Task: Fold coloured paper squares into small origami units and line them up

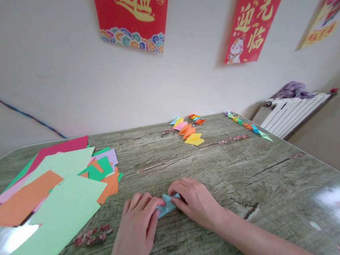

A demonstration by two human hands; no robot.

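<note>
Between my two hands is a small folded piece of light blue paper (166,206), low over the wood-patterned table (210,175). My left hand (139,218) pinches its left end between thumb and fingers. At the other end, my right hand (193,199) grips the paper the same way, thumb below and fingers curled over. The fingers cover both ends, so only the middle of the fold shows. I cannot tell whether the paper rests on the table.
Coloured paper sheets (65,197) lie piled on the left. Folded paper planes (187,130) stand in rows at the back middle, and a line of small folded paper pieces (248,126) follows the right edge. A white radiator (291,111) stands beyond that edge.
</note>
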